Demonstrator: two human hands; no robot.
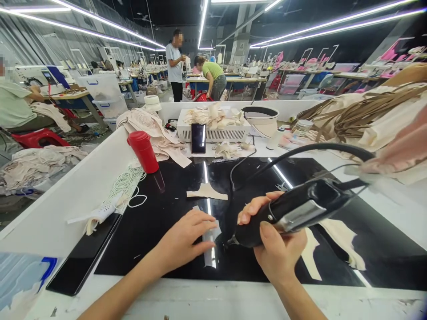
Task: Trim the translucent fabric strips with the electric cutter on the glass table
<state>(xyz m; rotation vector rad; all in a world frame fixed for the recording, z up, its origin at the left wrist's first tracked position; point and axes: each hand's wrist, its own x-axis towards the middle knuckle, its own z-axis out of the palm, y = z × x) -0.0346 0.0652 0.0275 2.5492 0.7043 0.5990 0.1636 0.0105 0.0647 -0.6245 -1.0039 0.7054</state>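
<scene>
Two hands, lower centre: right hand has fingers wrapped firmly round one black handheld tool, its tip just right of the left hand. Left fingers spread loosely over one translucent strip; cannot tell if they press it. Three beige pieces on black surface: one above, two right. One red cup, upper left. Pillar sign, top: unreadable.
</scene>
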